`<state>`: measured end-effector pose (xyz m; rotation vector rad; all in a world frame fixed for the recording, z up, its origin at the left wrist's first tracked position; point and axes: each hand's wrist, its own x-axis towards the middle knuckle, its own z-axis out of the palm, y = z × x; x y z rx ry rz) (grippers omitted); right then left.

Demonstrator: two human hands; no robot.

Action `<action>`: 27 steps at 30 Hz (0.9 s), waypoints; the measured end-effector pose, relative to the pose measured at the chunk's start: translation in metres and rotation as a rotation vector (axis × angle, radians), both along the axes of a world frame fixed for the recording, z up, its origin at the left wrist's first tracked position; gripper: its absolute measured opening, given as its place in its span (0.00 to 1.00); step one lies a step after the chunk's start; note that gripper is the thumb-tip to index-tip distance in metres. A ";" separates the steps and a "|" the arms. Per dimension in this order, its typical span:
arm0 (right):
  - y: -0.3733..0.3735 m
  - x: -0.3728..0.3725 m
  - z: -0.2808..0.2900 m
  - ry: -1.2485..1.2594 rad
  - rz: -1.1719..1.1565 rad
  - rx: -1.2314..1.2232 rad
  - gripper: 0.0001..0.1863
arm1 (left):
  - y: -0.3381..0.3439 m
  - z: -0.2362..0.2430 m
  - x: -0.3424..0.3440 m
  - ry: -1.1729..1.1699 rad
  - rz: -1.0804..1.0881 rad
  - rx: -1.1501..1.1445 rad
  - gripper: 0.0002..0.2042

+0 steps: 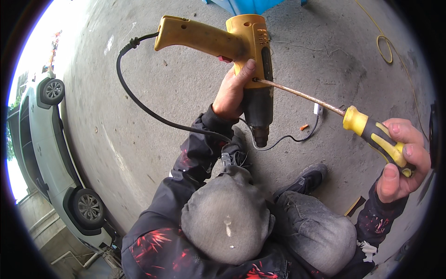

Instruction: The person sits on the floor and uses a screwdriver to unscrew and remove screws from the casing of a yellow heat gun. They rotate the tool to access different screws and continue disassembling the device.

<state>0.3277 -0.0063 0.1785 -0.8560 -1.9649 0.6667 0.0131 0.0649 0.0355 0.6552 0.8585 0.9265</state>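
Note:
My left hand [232, 90] grips a yellow heat gun [248, 42] round its body, just above the black nozzle end. The gun's handle points left, with a red trigger on its underside, and the dark nozzle faces down toward me. In my right hand [404, 158] is a screwdriver [367, 128] with a yellow and black handle, the fingers closed on the handle's end. Its long, rusty-looking shaft reaches left, and the tip sits at a screw hole on the side of the gun's housing. A black cord [139, 100] loops from the gun's handle down past my left sleeve.
A white plug [318, 109] on a dark cord and a small orange piece [304, 127] lie on the concrete floor. Something blue [251, 5] stands at the top edge. A yellow hose [384, 49] runs at the right. Beyond the floor at left is a parked car [44, 149].

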 end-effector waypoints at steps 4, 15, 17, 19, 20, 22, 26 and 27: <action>0.003 0.008 -0.004 -0.028 -0.024 0.031 0.23 | 0.000 -0.004 -0.007 -0.084 -0.029 -0.021 0.28; 0.006 0.049 -0.026 0.079 -0.149 -0.180 0.23 | -0.001 -0.009 -0.011 -0.136 -0.104 0.007 0.34; 0.007 0.051 -0.029 0.102 -0.149 -0.217 0.23 | -0.003 -0.008 -0.011 -0.126 -0.102 0.016 0.34; 0.008 0.054 -0.032 0.138 -0.173 -0.262 0.22 | -0.004 -0.007 -0.011 -0.131 -0.099 0.029 0.34; 0.007 0.056 -0.033 0.159 -0.119 -0.277 0.22 | -0.004 -0.006 -0.011 -0.146 -0.098 0.046 0.34; 0.004 0.060 -0.033 0.208 -0.146 -0.338 0.21 | -0.003 -0.007 -0.011 -0.159 -0.118 0.064 0.34; 0.005 0.048 -0.017 0.139 0.020 -0.244 0.17 | -0.003 -0.010 -0.014 -0.165 -0.140 0.063 0.36; 0.008 0.039 -0.008 0.099 0.056 -0.209 0.17 | -0.003 -0.010 -0.016 -0.214 -0.154 0.056 0.32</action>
